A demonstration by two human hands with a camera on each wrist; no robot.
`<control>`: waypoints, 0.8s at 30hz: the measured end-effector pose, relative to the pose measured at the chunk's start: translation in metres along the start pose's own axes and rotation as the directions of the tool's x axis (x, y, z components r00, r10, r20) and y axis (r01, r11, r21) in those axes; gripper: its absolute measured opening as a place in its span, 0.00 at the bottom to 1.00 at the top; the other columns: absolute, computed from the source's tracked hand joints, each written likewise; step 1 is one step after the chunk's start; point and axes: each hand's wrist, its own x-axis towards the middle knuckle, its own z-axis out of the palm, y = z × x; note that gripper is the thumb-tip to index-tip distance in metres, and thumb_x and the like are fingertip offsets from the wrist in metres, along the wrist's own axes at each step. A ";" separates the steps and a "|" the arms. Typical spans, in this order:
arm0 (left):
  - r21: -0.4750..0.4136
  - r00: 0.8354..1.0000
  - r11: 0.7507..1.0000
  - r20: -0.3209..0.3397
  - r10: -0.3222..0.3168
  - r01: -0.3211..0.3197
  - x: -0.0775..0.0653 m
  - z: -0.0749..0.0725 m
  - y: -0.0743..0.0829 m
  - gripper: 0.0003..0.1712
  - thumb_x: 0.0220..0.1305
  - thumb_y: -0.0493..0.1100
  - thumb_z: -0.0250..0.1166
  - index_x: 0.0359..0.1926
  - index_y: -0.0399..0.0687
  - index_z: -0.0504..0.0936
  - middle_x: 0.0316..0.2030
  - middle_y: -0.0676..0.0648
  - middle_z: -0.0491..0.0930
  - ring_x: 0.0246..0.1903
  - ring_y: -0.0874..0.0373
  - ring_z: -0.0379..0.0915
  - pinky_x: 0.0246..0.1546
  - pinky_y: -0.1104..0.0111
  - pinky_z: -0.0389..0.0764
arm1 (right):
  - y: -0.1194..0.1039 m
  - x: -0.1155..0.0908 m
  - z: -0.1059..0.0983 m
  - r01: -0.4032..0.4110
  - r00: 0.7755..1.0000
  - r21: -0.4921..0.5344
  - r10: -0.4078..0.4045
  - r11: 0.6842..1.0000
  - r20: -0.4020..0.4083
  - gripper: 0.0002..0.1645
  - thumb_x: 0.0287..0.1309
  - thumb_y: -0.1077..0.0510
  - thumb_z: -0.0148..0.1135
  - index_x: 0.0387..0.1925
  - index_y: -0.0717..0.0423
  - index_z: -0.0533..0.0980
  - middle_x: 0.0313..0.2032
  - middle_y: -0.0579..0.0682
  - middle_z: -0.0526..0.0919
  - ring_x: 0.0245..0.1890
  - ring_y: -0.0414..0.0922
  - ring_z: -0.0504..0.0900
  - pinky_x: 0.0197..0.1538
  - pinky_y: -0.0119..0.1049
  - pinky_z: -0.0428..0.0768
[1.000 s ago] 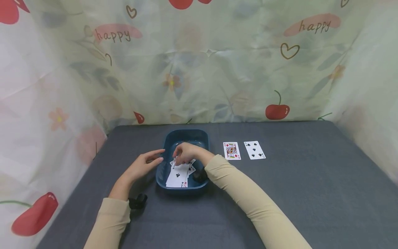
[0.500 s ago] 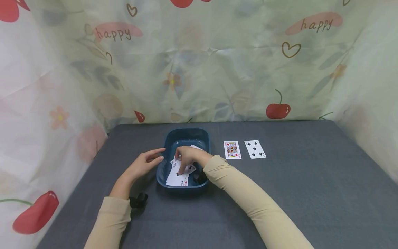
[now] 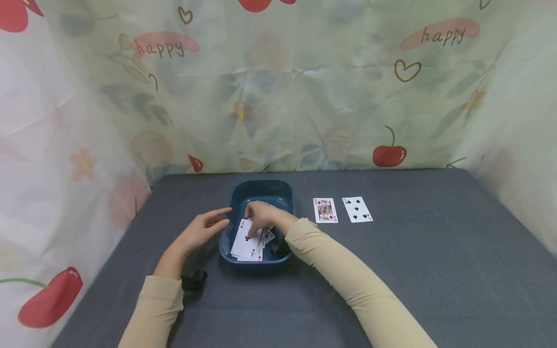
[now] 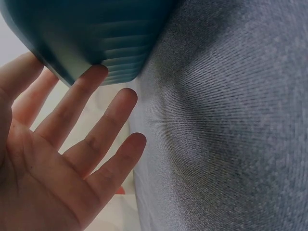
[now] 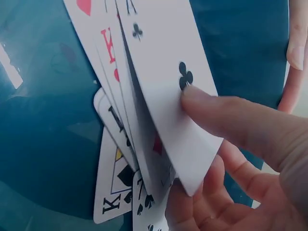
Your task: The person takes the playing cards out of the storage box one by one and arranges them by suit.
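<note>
In the head view, my right hand [image 3: 261,216] reaches into a dark blue plastic tub [image 3: 282,190] and pinches an ace of clubs [image 3: 242,245]. The right wrist view shows the thumb on the club in the middle of the ace's face, with fingers curled behind its lower end. Under this card lie several fanned playing cards, a king of spades [image 5: 114,190] among them. My left hand [image 3: 197,234] is at the tub's left side, its fingers spread and relaxed. In the left wrist view, fingertips meet the tub wall [image 4: 91,33].
To the right of the tub, a king of diamonds [image 3: 325,210] and a five of spades [image 3: 357,210] lie face up side by side on the grey cloth-covered table [image 3: 413,251]. A patterned curtain [image 3: 287,106] hangs behind the table's far edge.
The right thumb has come down onto the ace of clubs, and the card has shifted slightly left and lifted off the pile in the grip. The left hand has stayed in place.
</note>
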 end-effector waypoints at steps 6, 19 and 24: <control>-0.008 1.000 1.000 0.003 -0.013 0.013 0.000 0.000 0.001 0.30 0.68 0.54 0.53 0.68 0.52 0.63 0.68 0.37 0.61 0.64 0.38 0.62 0.60 0.45 0.67 | -0.003 -0.003 -0.007 0.036 0.997 0.091 -0.030 0.995 -0.067 0.28 0.46 0.63 0.70 0.49 0.54 0.69 0.46 0.55 0.77 0.44 0.48 0.78 0.41 0.35 0.79; -0.004 1.000 1.000 0.002 -0.018 0.018 0.001 0.001 0.000 0.30 0.68 0.54 0.53 0.68 0.53 0.63 0.68 0.37 0.60 0.64 0.38 0.62 0.60 0.45 0.68 | -0.005 -0.021 -0.038 0.149 0.985 0.291 -0.115 0.945 -0.132 0.21 0.58 0.60 0.60 0.53 0.55 0.69 0.45 0.57 0.82 0.39 0.46 0.81 0.39 0.35 0.79; -0.002 1.000 1.000 -0.003 -0.017 0.017 0.001 0.002 -0.001 0.29 0.68 0.52 0.53 0.68 0.53 0.63 0.67 0.37 0.62 0.63 0.38 0.63 0.60 0.45 0.68 | 0.004 -0.029 -0.048 0.213 0.972 0.358 -0.161 0.909 -0.170 0.14 0.59 0.63 0.58 0.48 0.60 0.72 0.41 0.59 0.83 0.33 0.43 0.79 0.43 0.46 0.81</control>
